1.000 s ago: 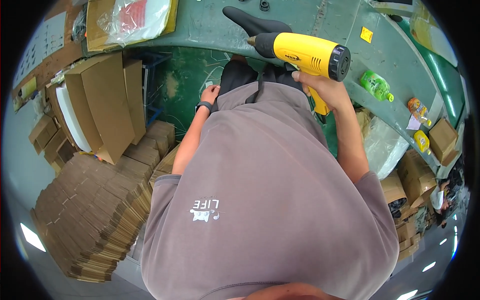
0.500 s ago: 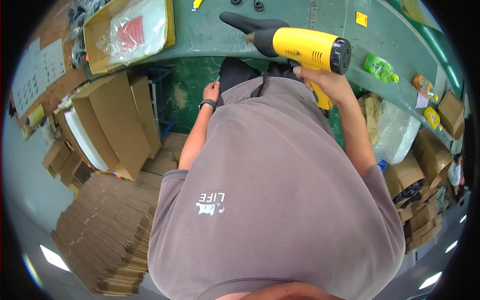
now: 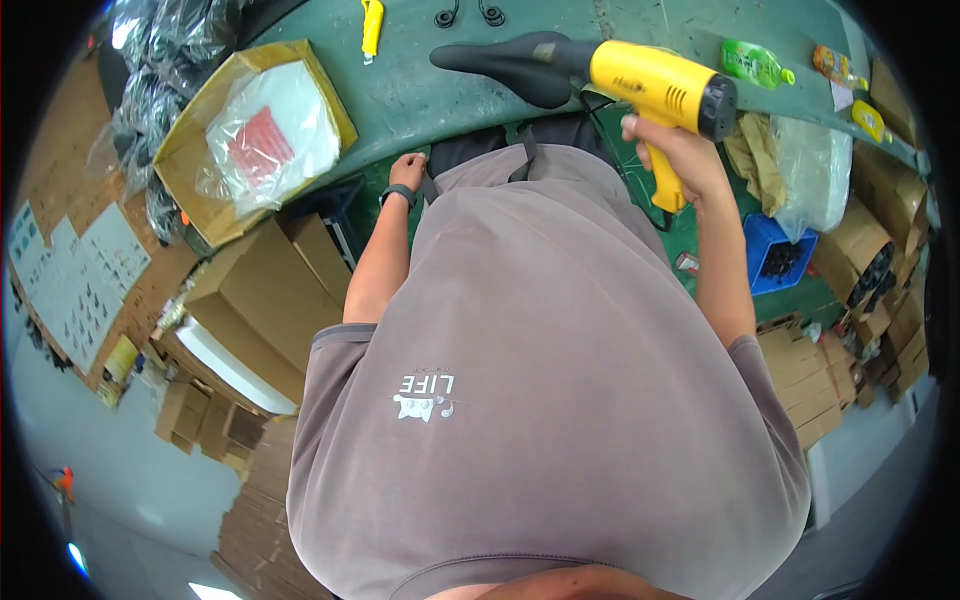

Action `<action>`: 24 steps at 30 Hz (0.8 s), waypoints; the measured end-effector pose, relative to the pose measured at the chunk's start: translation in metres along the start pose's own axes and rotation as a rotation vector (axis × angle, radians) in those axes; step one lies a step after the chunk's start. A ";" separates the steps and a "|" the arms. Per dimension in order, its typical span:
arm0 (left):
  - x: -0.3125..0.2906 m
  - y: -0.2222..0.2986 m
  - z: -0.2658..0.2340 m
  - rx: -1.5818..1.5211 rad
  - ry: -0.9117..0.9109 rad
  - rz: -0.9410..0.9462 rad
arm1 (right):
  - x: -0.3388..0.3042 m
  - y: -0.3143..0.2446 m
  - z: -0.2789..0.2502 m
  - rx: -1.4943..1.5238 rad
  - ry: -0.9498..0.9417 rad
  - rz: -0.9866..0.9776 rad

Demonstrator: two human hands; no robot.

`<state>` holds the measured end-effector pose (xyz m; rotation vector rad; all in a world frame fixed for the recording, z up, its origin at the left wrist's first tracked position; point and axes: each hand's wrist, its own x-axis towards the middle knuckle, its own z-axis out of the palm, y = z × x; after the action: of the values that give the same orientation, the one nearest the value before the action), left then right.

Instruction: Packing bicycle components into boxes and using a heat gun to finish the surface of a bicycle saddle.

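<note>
A yellow heat gun [image 3: 655, 85] with a black rear cap is gripped by its handle in my right hand [image 3: 685, 155]. Its front end points left, over the right end of a black bicycle saddle [image 3: 515, 65], and hides part of it. The saddle lies on the green worktable [image 3: 400, 110], its narrow nose to the left. My left hand [image 3: 407, 170], below a dark wristband, rests beside my left thigh near the table edge. Its fingers are curled, and whatever they may hold is hidden.
A yellow cutter knife [image 3: 372, 30] and two small black parts lie on the far table. An open carton [image 3: 345, 125] with plastic-wrapped contents sits at the left. Bottles, including a green one [image 3: 755, 63], stand right. A blue bin [image 3: 765, 255] of black parts is on the floor.
The view has shifted and turned. My right hand has carried the heat gun rightward relative to the saddle, so more of the saddle shows. My left hand stays low by my thigh.
</note>
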<state>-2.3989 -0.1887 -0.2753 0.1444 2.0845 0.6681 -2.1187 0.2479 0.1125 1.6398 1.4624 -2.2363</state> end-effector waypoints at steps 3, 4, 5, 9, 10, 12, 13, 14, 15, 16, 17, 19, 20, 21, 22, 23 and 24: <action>0.032 0.018 -0.025 0.315 -0.184 0.053 | -0.012 0.010 0.004 -0.118 -0.060 0.053; 0.041 0.021 -0.033 0.323 -0.223 0.115 | -0.011 0.015 0.009 -0.031 0.032 0.016; 0.049 0.025 -0.036 0.333 -0.236 0.124 | -0.010 0.021 0.012 0.055 0.124 -0.023; 0.079 0.016 -0.064 0.074 -0.365 -0.013 | -0.024 0.012 0.018 -0.015 0.015 0.009; 0.080 0.026 -0.067 0.138 -0.386 -0.012 | -0.026 0.019 0.016 -0.050 -0.003 0.004; 0.080 0.050 -0.073 0.213 -0.415 -0.004 | -0.024 0.032 0.017 0.061 0.117 -0.013; 0.079 0.061 -0.077 0.293 -0.368 0.070 | -0.024 0.037 0.018 0.155 0.218 -0.029; 0.076 0.071 -0.078 0.370 -0.321 0.145 | -0.025 0.039 0.015 0.188 0.233 -0.019; 0.075 0.069 -0.081 0.381 -0.318 0.147 | -0.028 0.036 0.016 0.199 0.232 -0.022; 0.073 0.067 -0.082 0.277 -0.294 0.102 | -0.033 0.031 0.016 0.102 0.124 0.017; 0.071 0.065 -0.084 0.172 -0.270 0.056 | -0.037 0.029 0.017 0.003 0.015 0.054; 0.078 0.061 -0.092 0.186 -0.273 0.065 | -0.037 0.042 0.016 -0.001 0.031 0.084; 0.084 0.059 -0.097 0.142 -0.259 0.038 | -0.032 0.051 0.015 0.119 0.106 0.033; 0.082 0.060 -0.096 0.099 -0.253 0.007 | -0.030 0.054 0.016 0.240 0.185 -0.010; 0.081 0.063 -0.093 0.040 -0.254 0.013 | -0.030 0.054 0.012 0.250 0.187 -0.032; 0.073 0.060 -0.087 0.039 -0.253 0.009 | -0.035 0.054 0.008 0.249 0.184 -0.028; 0.067 0.054 -0.082 0.047 -0.227 0.001 | -0.038 0.052 0.006 0.171 0.078 0.021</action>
<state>-2.5116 -0.1529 -0.2609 0.2366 1.8823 0.5752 -2.0802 0.1962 0.1070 1.7990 1.2940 -2.3718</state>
